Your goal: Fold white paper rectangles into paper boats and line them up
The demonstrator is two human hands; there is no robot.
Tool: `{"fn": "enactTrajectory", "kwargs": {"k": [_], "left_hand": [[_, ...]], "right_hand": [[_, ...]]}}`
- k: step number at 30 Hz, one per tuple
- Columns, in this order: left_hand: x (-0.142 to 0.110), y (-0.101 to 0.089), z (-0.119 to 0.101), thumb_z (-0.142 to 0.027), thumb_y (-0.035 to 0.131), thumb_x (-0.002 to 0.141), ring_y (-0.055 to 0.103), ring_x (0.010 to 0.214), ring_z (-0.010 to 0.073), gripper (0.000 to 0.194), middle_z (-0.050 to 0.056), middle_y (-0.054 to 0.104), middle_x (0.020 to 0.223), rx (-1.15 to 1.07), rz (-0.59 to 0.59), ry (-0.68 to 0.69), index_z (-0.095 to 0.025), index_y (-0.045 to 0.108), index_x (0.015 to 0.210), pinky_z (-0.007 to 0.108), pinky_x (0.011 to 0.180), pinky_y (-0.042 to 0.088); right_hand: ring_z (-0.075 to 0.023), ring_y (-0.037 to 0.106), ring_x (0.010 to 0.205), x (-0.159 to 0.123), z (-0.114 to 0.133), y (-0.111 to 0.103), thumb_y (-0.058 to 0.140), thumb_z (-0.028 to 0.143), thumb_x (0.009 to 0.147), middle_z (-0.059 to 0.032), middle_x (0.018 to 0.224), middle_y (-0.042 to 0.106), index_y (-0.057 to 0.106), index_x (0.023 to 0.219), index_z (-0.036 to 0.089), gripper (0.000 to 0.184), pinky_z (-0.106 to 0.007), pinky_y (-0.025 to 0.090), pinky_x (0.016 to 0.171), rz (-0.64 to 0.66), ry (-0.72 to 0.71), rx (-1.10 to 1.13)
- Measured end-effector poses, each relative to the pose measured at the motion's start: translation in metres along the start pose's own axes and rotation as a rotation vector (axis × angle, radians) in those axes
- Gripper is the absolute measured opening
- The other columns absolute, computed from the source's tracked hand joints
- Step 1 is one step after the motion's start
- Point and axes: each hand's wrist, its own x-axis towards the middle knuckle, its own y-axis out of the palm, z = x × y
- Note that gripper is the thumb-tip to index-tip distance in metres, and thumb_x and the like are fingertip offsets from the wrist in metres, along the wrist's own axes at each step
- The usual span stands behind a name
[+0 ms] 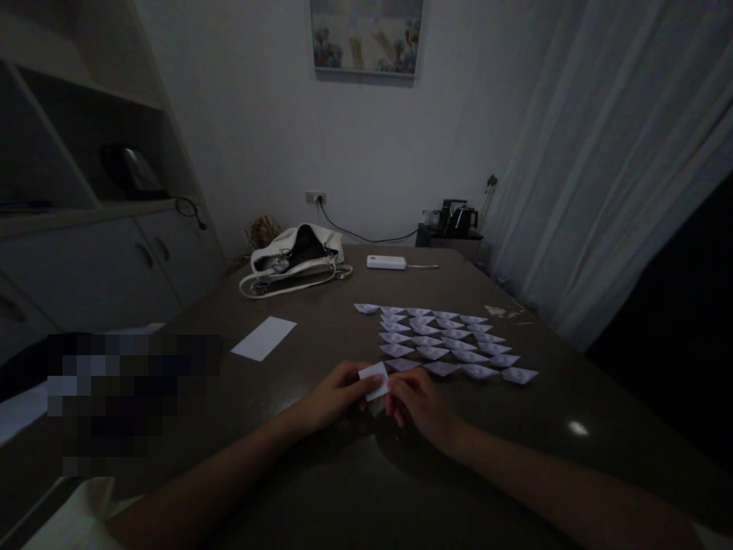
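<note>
My left hand (335,396) and my right hand (421,405) meet over the dark table (321,489), both pinching a small folded white paper (375,379) between their fingertips. Just beyond them, several folded paper boats (447,341) lie in neat rows on the tabletop. A flat white sheet of paper (264,338) rests to the left of my hands.
A white handbag (295,258) and a white power bank with a cable (387,262) sit at the table's far end. A kettle set (455,219) stands on a low stand by the curtain (607,153). Cabinets (97,260) line the left wall.
</note>
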Motion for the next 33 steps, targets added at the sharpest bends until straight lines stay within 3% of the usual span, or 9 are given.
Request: {"fn": "enactTrajectory", "kwargs": {"k": [7,17,27,33], "left_hand": [[-0.003,-0.001,-0.008,-0.044,0.057,0.084,0.045,0.053,0.0087,0.037,0.001,0.058,0.063,0.025,0.142,-0.016,-0.01,0.064,0.071,0.019,0.05,0.034],[-0.003,-0.001,-0.009,-0.045,0.057,0.083,0.045,0.053,0.0093,0.039,0.002,0.059,0.063,0.045,0.151,-0.022,-0.009,0.065,0.072,0.019,0.05,0.034],[-0.005,0.0,-0.009,-0.042,0.059,0.082,0.046,0.054,0.0093,0.032,0.0,0.059,0.064,0.026,0.154,-0.041,-0.011,0.066,0.075,0.018,0.051,0.035],[-0.001,0.001,-0.005,-0.048,0.057,0.082,0.044,0.053,0.0091,0.04,0.001,0.057,0.065,0.05,0.109,-0.028,-0.01,0.062,0.074,0.019,0.05,0.034]], "right_hand": [[-0.0069,0.042,0.037,-0.003,-0.003,0.001,0.044,0.041,0.083,0.0012,0.048,0.052,0.055,0.056,0.016,0.038,-0.018,0.03,0.038,0.039,0.007,0.002],[-0.0068,0.042,0.037,-0.003,0.0,0.002,0.043,0.038,0.084,0.0008,0.048,0.052,0.055,0.055,0.016,0.038,-0.018,0.03,0.037,0.03,0.022,0.012],[-0.0066,0.04,0.034,-0.001,-0.011,-0.001,0.045,0.035,0.082,0.0027,0.042,0.048,0.052,0.051,0.017,0.036,-0.018,0.029,0.035,-0.012,0.04,-0.03],[-0.0078,0.04,0.034,0.0,-0.009,0.0,0.044,0.036,0.079,0.0022,0.042,0.047,0.052,0.05,0.017,0.036,-0.019,0.028,0.035,-0.109,0.032,0.009]]}}
